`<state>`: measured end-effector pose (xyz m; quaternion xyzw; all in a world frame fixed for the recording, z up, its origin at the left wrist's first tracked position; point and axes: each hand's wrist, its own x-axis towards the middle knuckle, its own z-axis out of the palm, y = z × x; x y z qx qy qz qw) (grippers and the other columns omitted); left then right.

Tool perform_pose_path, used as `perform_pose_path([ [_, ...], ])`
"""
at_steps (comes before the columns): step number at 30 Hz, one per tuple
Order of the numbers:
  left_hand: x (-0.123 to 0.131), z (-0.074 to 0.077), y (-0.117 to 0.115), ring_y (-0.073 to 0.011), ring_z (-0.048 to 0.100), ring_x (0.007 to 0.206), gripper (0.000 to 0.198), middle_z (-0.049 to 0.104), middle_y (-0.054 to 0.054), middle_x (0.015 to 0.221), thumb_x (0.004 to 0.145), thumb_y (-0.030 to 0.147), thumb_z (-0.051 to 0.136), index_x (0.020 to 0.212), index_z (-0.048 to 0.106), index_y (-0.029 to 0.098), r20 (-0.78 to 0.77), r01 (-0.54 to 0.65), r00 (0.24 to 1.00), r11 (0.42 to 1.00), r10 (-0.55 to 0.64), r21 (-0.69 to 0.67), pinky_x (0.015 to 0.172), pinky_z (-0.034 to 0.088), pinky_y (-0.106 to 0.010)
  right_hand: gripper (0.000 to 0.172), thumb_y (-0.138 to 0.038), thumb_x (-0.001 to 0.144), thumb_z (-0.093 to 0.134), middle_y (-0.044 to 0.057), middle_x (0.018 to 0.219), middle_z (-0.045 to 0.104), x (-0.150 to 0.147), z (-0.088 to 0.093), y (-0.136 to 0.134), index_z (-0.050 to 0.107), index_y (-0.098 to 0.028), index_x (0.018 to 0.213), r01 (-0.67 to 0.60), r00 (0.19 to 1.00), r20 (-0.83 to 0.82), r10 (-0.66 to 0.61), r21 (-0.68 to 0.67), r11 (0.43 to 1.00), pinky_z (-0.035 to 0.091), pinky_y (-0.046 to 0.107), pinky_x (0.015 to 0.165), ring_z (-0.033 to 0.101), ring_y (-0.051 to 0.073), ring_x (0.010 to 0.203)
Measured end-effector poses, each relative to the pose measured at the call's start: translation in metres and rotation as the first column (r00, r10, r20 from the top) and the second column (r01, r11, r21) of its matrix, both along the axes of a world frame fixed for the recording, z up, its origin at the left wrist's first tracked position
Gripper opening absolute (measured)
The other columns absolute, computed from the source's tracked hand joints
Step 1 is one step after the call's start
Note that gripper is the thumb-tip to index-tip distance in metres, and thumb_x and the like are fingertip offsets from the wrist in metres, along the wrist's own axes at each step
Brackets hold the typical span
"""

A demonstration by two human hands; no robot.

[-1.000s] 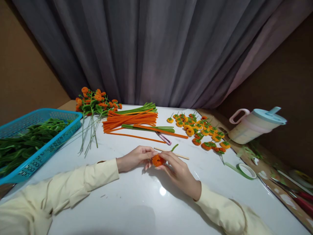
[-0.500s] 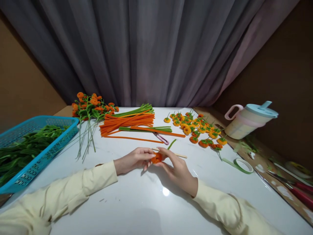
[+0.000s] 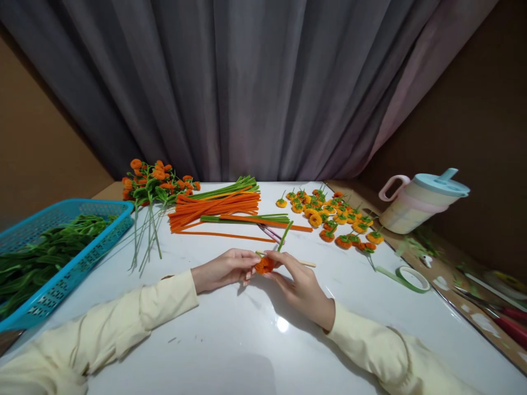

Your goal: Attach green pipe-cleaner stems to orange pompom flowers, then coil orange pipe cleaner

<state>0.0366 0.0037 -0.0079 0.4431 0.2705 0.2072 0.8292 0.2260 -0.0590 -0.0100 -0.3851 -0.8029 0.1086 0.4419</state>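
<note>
Grey curtain hangs in folds behind a glossy white table, with brown walls on either side.

Hands: the left hand and right hand meet near the table's middle, low over the top. The fingertips of both are closed on one small orange pompom, pinched from either side. A green stem rises from the pompom, slanting up and away. A wooden stick lies flat just behind the right hand's fingers. Cream sleeves cover both forearms.

Writing: any print on the jug or the tape roll is too small to tell.

Edges: the right edge of the table runs diagonally from beside the jug to the lower right corner. A brown strip flanks it, carrying the jug and a red-handled tool. The tape roll lies near that edge, a loose tail trailing left. A blue basket of green leaves sits at the left edge, its near end reaching past the table's corner.

Far side, left to right:
- flower bunch
- orange pipe cleaners mixed with green ones
- pink snips, partly under the strands
- scattered small orange and yellow heads

Open room: bare white top lies between the two sleeves on the near side. More bare top lies between the left forearm and the basket, and between the right hand and the tape roll.
</note>
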Motion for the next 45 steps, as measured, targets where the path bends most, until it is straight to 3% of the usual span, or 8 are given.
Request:
perform_pose_path([
  [12, 0.003, 0.0, -0.004, -0.0054, 0.045, 0.053, 0.024, 0.054, -0.001, 0.069, 0.073, 0.03, 0.07, 0.083, 0.061, 0.01, -0.022, 0.014, 1.0, 0.995, -0.012, 0.098, 0.05, 0.04, -0.018, 0.031, -0.018, 0.088, 0.049, 0.009, 0.104, 0.065, 0.002, -0.001, -0.003, 0.047, -0.021, 0.119, -0.019, 1.0, -0.017, 0.018, -0.033, 0.999, 0.056, 0.03, 0.075, 0.064, 0.018, 0.087],
  [24, 0.004, 0.0, -0.006, -0.0076, 0.049, 0.042, 0.029, 0.056, 0.003, 0.05, 0.075, 0.04, 0.065, 0.08, 0.053, 0.014, -0.115, 0.059, 0.993, 0.971, -0.033, 0.232, 0.044, 0.041, -0.019, 0.033, -0.016, 0.09, 0.044, 0.009, 0.099, 0.065, 0.001, -0.002, -0.005, 0.04, -0.022, 0.122, -0.06, 0.998, -0.042, 0.055, -0.119, 0.991, 0.056, 0.028, 0.074, 0.066, 0.017, 0.084],
  [30, 0.006, 0.0, -0.008, -0.0071, 0.047, 0.042, 0.031, 0.051, 0.005, 0.056, 0.078, 0.043, 0.062, 0.089, 0.053, 0.016, -0.04, -0.12, 0.99, 0.967, 0.132, 0.224, 0.041, 0.041, -0.019, 0.028, -0.018, 0.09, 0.045, 0.008, 0.097, 0.065, 0.001, 0.0, -0.003, 0.042, -0.021, 0.117, 0.042, 0.998, -0.044, -0.046, -0.086, 0.995, 0.056, 0.028, 0.072, 0.066, 0.017, 0.081],
  [32, 0.006, 0.003, -0.011, -0.0074, 0.048, 0.045, 0.03, 0.052, 0.003, 0.063, 0.079, 0.041, 0.061, 0.095, 0.056, 0.016, -0.082, -0.231, 0.955, 0.89, 0.284, 0.394, 0.043, 0.042, -0.02, 0.028, -0.019, 0.09, 0.046, 0.008, 0.095, 0.066, 0.001, 0.001, -0.002, 0.042, -0.021, 0.118, 0.053, 0.997, -0.056, -0.058, -0.081, 0.995, 0.056, 0.027, 0.071, 0.066, 0.016, 0.08],
  [35, 0.005, 0.006, -0.018, -0.0124, 0.056, 0.063, 0.022, 0.061, -0.004, 0.079, 0.082, 0.034, 0.058, 0.093, 0.065, 0.016, -0.107, -0.26, 0.864, 0.617, 0.493, 0.742, 0.057, 0.047, -0.024, 0.029, -0.021, 0.09, 0.046, 0.007, 0.093, 0.067, 0.0, 0.001, -0.001, 0.042, -0.021, 0.118, 0.058, 0.996, -0.067, -0.065, -0.094, 0.994, 0.056, 0.028, 0.07, 0.066, 0.017, 0.079],
  [39, 0.002, 0.003, -0.027, -0.019, 0.06, 0.086, 0.019, 0.066, -0.009, 0.093, 0.085, 0.024, 0.053, 0.095, 0.069, 0.019, 0.012, -0.168, 0.875, 0.28, 0.484, 0.945, 0.078, 0.048, -0.03, 0.028, -0.021, 0.09, 0.045, 0.007, 0.094, 0.066, -0.001, -0.001, -0.001, 0.043, -0.022, 0.118, 0.041, 0.995, -0.086, -0.049, -0.096, 0.995, 0.056, 0.028, 0.07, 0.066, 0.017, 0.08],
  [42, -0.001, -0.002, -0.03, -0.0201, 0.059, 0.091, 0.023, 0.065, -0.011, 0.098, 0.085, 0.021, 0.054, 0.105, 0.066, 0.02, 0.036, -0.117, 0.899, 0.16, 0.436, 0.98, 0.081, 0.048, -0.033, 0.028, -0.02, 0.09, 0.045, 0.007, 0.096, 0.066, -0.001, -0.001, -0.002, 0.043, -0.022, 0.118, 0.034, 0.994, -0.102, -0.046, -0.116, 0.993, 0.056, 0.03, 0.073, 0.065, 0.017, 0.083],
  [45, -0.001, -0.005, -0.03, -0.0207, 0.059, 0.093, 0.026, 0.065, -0.012, 0.099, 0.084, 0.02, 0.056, 0.109, 0.062, 0.019, 0.028, -0.095, 0.898, 0.13, 0.44, 0.987, 0.081, 0.048, -0.033, 0.028, -0.019, 0.09, 0.045, 0.007, 0.097, 0.065, -0.001, 0.001, -0.004, 0.043, -0.022, 0.117, 0.019, 0.993, -0.114, -0.034, -0.134, 0.991, 0.056, 0.03, 0.076, 0.065, 0.017, 0.083],
])
